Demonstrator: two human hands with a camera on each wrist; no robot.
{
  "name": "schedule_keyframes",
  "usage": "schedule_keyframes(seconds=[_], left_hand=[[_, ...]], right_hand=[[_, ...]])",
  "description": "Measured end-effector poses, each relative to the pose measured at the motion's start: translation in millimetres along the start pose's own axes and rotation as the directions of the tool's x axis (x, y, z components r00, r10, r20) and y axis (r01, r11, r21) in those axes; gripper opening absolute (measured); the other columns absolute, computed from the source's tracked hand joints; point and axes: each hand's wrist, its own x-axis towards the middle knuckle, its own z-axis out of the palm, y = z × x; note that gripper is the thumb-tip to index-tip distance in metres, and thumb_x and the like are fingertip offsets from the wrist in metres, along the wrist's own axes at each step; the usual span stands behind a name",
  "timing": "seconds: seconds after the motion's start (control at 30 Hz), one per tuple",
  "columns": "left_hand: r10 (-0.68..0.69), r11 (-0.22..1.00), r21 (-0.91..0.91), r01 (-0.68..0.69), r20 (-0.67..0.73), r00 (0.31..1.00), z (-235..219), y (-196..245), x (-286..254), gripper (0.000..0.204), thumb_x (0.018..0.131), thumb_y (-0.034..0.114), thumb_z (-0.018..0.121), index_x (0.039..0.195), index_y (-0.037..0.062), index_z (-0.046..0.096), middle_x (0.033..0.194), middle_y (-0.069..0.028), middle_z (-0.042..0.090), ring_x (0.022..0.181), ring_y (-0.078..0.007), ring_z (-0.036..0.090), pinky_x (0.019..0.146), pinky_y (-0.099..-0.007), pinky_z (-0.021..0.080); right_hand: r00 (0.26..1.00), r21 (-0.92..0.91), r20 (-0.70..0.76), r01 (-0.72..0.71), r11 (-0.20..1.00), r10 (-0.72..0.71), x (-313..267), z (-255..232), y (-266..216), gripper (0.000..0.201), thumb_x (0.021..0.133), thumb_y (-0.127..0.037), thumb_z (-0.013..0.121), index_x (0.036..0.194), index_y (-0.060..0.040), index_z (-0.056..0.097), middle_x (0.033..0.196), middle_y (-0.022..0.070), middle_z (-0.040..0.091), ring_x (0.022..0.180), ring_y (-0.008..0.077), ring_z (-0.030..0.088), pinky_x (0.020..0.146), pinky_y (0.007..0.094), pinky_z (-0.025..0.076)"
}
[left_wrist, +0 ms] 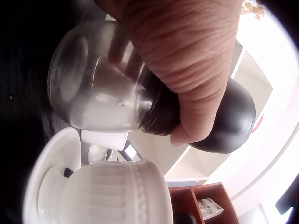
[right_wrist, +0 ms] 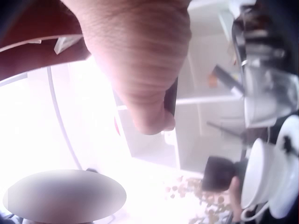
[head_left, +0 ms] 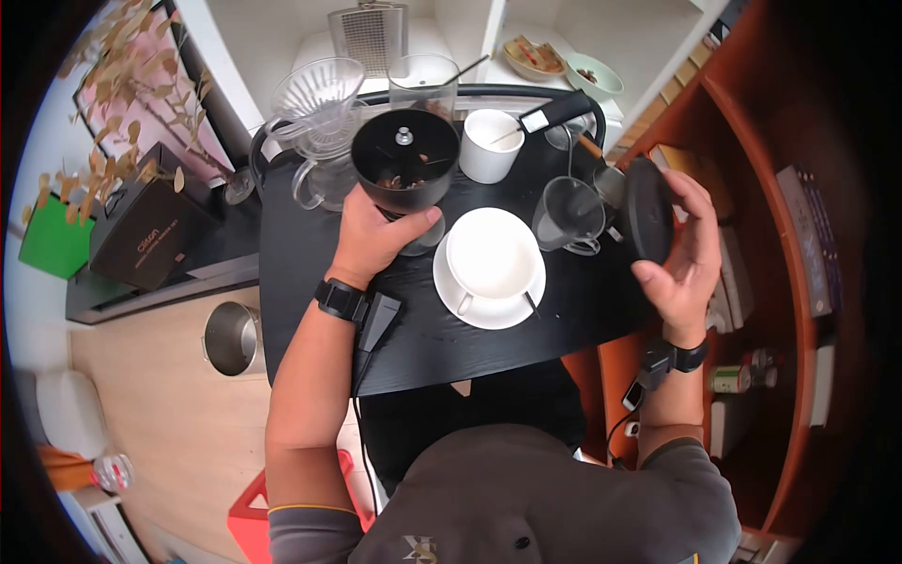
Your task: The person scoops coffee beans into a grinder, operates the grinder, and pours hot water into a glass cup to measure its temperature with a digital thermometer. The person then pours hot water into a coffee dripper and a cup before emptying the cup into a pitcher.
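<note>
A grey shirt (head_left: pixel 526 498) with yellow sleeve trim is nearest, its forearms reaching over the table. The left hand (head_left: pixel 376 230) grips a matte black grinder (head_left: pixel 404 160) by the neck, thumb toward the near side. The grinder stands at the left middle of the table: a rounded open bowl with a small metal nut at its centre and brown bits inside, above a smooth, clear glass jar (left_wrist: pixel 84 98). The right hand (head_left: pixel 691 254), on the far right, holds a round black lid (head_left: pixel 646 211) on edge between curved fingers and thumb, above the table's right edge.

Between the hands, a glossy white cup (head_left: pixel 493 258) with a fluted wall sits on a white saucer (head_left: pixel 489 320). Right of it stands a clear glass pitcher (head_left: pixel 568 211); farther back are a plain white mug (head_left: pixel 489 164) and, at the left, a ribbed glass dripper (head_left: pixel 315 89).

The tabletop (head_left: pixel 451 357) is black with faint wood grain. White shelving (head_left: pixel 451 36) rises behind, a red-brown bookcase (head_left: pixel 770 122) stands right, and dried leaves (head_left: pixel 122 113) spread at far left. A shiny metal pail (head_left: pixel 221 343) rests on the pale wood floor (head_left: pixel 160 376).
</note>
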Motion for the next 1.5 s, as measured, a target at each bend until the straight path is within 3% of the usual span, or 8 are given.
schedule_keyframes(seconds=[0.23,0.37,0.6,0.87,1.1,1.23,1.3,1.5], left_hand=[[0.035,0.999,0.0,-0.035,-0.014,0.999,1.1,6.0,1.5,0.052,0.072,0.014,0.086,0.117,0.0019,0.064,0.104,-0.0063,0.072,0.093,-0.0134,0.066,0.086,-0.0298,0.052],[0.042,0.999,-0.028,-0.042,-0.003,0.999,0.0,5.6,2.3,0.054,0.072,0.015,0.085,0.119,0.0027,0.063,0.107,-0.0074,0.071,0.096,-0.0146,0.066,0.086,-0.0312,0.053],[0.037,0.999,0.035,-0.037,-0.019,0.999,-3.0,9.4,1.5,0.06,0.067,0.019,0.086,0.12,0.0038,0.062,0.106,-0.0092,0.071,0.094,-0.0192,0.068,0.086,-0.0333,0.053],[0.064,0.996,0.072,-0.061,-0.03,0.998,-2.6,8.7,2.2,0.06,0.067,0.019,0.085,0.12,0.004,0.062,0.107,-0.0101,0.071,0.096,-0.0202,0.068,0.086,-0.0339,0.054],[0.04,0.999,0.032,-0.039,-0.026,0.999,-2.5,-0.8,1.6,0.058,0.069,0.019,0.087,0.118,0.0021,0.063,0.108,-0.0097,0.071,0.096,-0.0177,0.067,0.087,-0.033,0.053],[-0.006,0.997,0.078,0.003,0.034,0.999,-5.5,1.3,0.9,0.051,0.075,0.016,0.087,0.117,-0.0021,0.064,0.107,-0.009,0.072,0.096,-0.0147,0.066,0.088,-0.0305,0.052],[-0.008,1.0,-0.015,0.009,0.054,0.999,-4.3,-1.7,0.5,0.047,0.077,0.012,0.085,0.117,-0.003,0.065,0.108,-0.0093,0.072,0.096,-0.0147,0.067,0.087,-0.03,0.053],[-0.027,0.997,0.068,0.026,0.019,0.999,0.4,6.4,-0.9,0.033,0.079,0.01,0.082,0.107,-0.0024,0.07,0.101,-0.0069,0.073,0.09,-0.0132,0.067,0.084,-0.0286,0.052]], right_hand=[[0.885,0.039,0.206,0.419,0.907,-0.418,93.4,94.3,-51.1,0.077,0.061,-0.033,0.085,0.125,0.0007,0.059,0.119,0.0191,0.061,0.109,0.0368,0.058,0.095,0.0436,0.047],[0.865,0.054,0.21,0.454,0.889,-0.455,111.1,135.5,-56.1,0.075,0.061,-0.033,0.083,0.123,0.002,0.059,0.111,0.0187,0.06,0.103,0.0376,0.057,0.091,0.0444,0.047],[0.882,0.059,0.442,0.151,0.987,-0.162,104.0,160.9,-47.1,0.076,0.066,-0.035,0.079,0.124,0.0079,0.059,0.108,0.0185,0.056,0.102,0.0349,0.056,0.089,0.0407,0.048],[0.881,0.052,0.431,0.191,0.98,-0.195,99.6,163.1,-42.5,0.077,0.067,-0.036,0.079,0.127,0.0076,0.057,0.113,0.0201,0.055,0.106,0.0367,0.055,0.093,0.0424,0.047],[0.898,0.008,0.33,0.306,0.952,-0.291,95.5,132.4,-43.5,0.071,0.075,-0.039,0.082,0.126,0.0044,0.059,0.119,0.0203,0.057,0.111,0.0374,0.055,0.097,0.0423,0.045],[0.931,0.103,0.188,0.297,0.949,-0.312,88.5,69.7,-39.7,0.052,0.078,-0.024,0.082,0.121,0.0002,0.063,0.115,0.015,0.061,0.107,0.0287,0.06,0.094,0.0359,0.046],[0.971,0.141,0.104,0.199,0.97,-0.215,71.5,40.5,-43.7,0.038,0.081,-0.014,0.077,0.114,0.0019,0.068,0.11,0.0099,0.063,0.096,0.0178,0.061,0.086,0.0294,0.048],[0.976,0.075,0.12,-0.189,0.979,0.179,-13.7,-14.2,-12.3,0.022,0.084,-0.008,0.073,0.103,0.0019,0.068,0.087,0.0043,0.062,0.078,0.0128,0.057,0.072,0.0262,0.046]])
